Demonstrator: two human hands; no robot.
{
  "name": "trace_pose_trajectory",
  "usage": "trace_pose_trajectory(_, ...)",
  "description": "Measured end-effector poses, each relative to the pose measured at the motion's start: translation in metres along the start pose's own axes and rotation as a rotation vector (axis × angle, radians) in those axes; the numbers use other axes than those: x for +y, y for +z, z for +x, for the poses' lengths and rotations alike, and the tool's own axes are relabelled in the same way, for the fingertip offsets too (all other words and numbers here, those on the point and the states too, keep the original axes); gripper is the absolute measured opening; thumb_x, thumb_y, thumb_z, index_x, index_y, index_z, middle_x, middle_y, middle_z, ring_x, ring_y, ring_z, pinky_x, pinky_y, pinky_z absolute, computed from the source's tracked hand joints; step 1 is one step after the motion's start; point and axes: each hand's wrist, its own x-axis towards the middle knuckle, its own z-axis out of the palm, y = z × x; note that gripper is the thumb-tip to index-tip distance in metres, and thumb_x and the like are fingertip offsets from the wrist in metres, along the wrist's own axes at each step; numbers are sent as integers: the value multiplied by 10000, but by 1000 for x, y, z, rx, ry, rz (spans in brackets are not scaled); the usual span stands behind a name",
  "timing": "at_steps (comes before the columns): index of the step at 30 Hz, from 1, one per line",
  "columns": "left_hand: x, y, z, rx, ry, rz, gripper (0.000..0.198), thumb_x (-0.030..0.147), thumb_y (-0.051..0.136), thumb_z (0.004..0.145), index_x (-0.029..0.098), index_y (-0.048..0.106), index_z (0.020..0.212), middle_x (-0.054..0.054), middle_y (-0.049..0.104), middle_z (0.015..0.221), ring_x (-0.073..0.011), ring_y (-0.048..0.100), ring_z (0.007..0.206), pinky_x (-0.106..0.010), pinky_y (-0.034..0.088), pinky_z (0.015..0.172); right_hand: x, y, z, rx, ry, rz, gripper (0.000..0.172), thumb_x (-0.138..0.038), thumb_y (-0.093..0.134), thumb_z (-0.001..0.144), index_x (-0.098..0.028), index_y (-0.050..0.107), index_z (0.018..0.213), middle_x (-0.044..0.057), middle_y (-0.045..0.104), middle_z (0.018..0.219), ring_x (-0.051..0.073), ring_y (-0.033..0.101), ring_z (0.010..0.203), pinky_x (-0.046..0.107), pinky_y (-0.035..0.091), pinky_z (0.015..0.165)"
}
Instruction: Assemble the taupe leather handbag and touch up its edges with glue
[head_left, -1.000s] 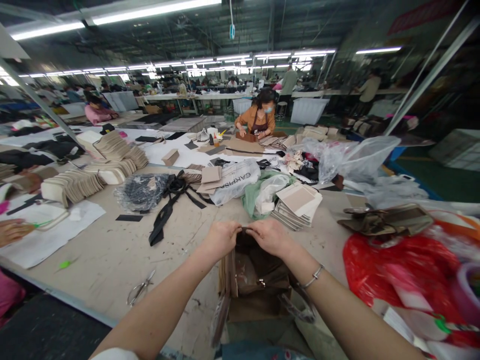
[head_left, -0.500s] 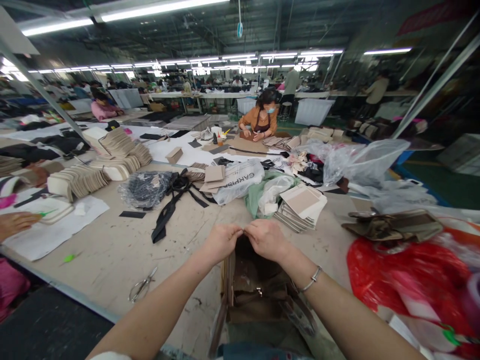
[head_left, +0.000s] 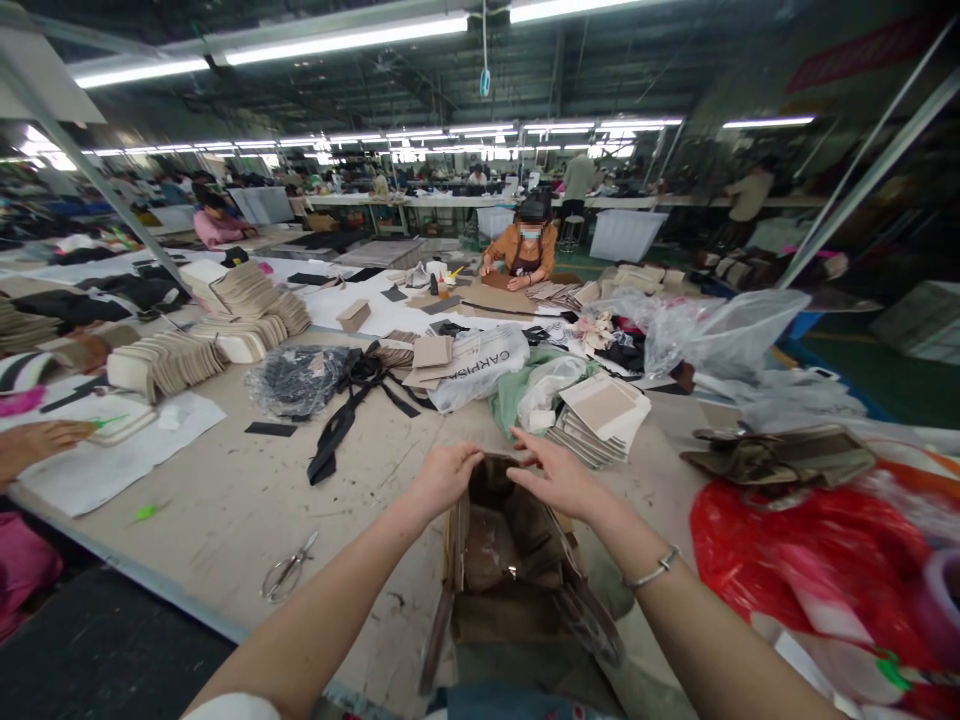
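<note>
A brown handbag (head_left: pixel 506 618) stands on the table edge right in front of me, its mouth facing up so that the dark lining shows. At the far left corner of its rim, my left hand (head_left: pixel 444 477) is closed, thumb and fingers pinching the edge. My right hand (head_left: pixel 556 480) hovers over the far right part of the rim with its fingers spread, holding nothing; whether a fingertip touches the rim I cannot tell. Strap-like handles hang along both sides of the bag. A small metal piece glints near its front edge.
Scissors (head_left: pixel 289 572) lie to the left. Beyond my hands are stacked beige panels (head_left: pixel 609 412), a printed plastic bag (head_left: pixel 480 368) and black straps (head_left: pixel 334 432). Red plastic (head_left: pixel 772 560) covers the right side. A co-worker's hand (head_left: pixel 56 438) is at far left; another person (head_left: pixel 525 245) sits opposite.
My right hand has let go of its pinch beside the left hand, moved right and spread its fingers. The bag's mouth is wider now. My left hand stays at the rim.
</note>
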Motion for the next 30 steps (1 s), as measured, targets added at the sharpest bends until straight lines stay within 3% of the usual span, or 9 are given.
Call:
trace_pose_trajectory(3, -2, -5, -2, -44, 65, -119, 280, 254, 518, 874, 178, 671, 1096, -57, 713, 1071, -198, 658, 962, -298, 490, 878, 2, 0, -15, -35, 61, -11, 692, -345, 630, 796, -154, 383, 1413, 140, 608, 1227, 210, 655, 869, 376, 513, 823)
trace_pose_trajectory(7, 2, -10, -4, -91, 105, -124, 490, 327, 694, 752, 170, 615, 1209, -69, 683, 1151, -227, 637, 1032, -318, 483, 925, -1, 4, -23, 3, 52, -87, 574, -319, 621, 790, -144, 507, 1325, 136, 593, 1273, 273, 577, 1119, 416, 434, 972)
trace_pose_trajectory(9, 5, -11, -4, -102, 91, -43, 572, 358, 736, 707, 171, 602, 1231, -75, 690, 1133, -245, 641, 1011, -333, 497, 896, -4, 3, -24, 0, 43, -87, 494, -315, 600, 807, -163, 556, 1275, 114, 622, 1237, 268, 577, 1120, 397, 437, 960)
trace_pose_trajectory(13, 9, -10, -4, -49, 42, 162, 418, 290, 646, 786, 200, 633, 1194, -68, 701, 1104, -246, 652, 986, -341, 498, 879, -10, 1, -28, -6, 44, -75, 377, -314, 580, 822, -223, 616, 1186, 59, 683, 1122, 245, 625, 1009, 359, 469, 871)
trace_pose_trajectory(16, 14, -8, -4, -26, 119, 273, 403, 294, 609, 813, 211, 621, 1208, -71, 700, 1099, -252, 650, 989, -340, 498, 862, -13, 1, -33, -12, 45, -51, 386, -333, 563, 840, -243, 601, 1213, 53, 680, 1133, 246, 627, 1011, 360, 468, 870)
trace_pose_trajectory(19, 24, -6, 0, -50, 161, 392, 290, 355, 522, 872, 217, 687, 1067, -77, 722, 988, -255, 662, 920, -338, 500, 801, -13, 1, -40, -2, 48, -36, 423, -344, 549, 852, -249, 570, 1264, 61, 674, 1152, 256, 620, 1035, 373, 464, 891)
trace_pose_trajectory(22, 34, -3, 7, -75, 115, 500, 318, 351, 433, 914, 195, 710, 919, -98, 720, 876, -254, 665, 858, -330, 486, 747, -10, 0, -49, 11, 75, -27, 455, -356, 543, 856, -241, 550, 1296, 73, 677, 1142, 254, 633, 1002, 377, 475, 882)
trace_pose_trajectory(26, 36, -1, 15, -88, 66, 569, 337, 362, 414, 919, 178, 696, 903, -114, 710, 861, -260, 659, 854, -325, 467, 723, -2, -4, -69, 40, 172, 22, 509, -432, 524, 864, -166, 550, 1297, 112, 689, 1088, 249, 655, 913, 393, 500, 850)
trace_pose_trajectory(30, 30, 0, 18, -52, 13, 533, 334, 373, 420, 917, 186, 691, 864, -101, 706, 858, -244, 650, 866, -310, 451, 744, 5, -4, -96, 42, 100, 89, 631, -477, 552, 844, -177, 440, 1388, 124, 574, 1295, 268, 564, 1138, 434, 435, 987)
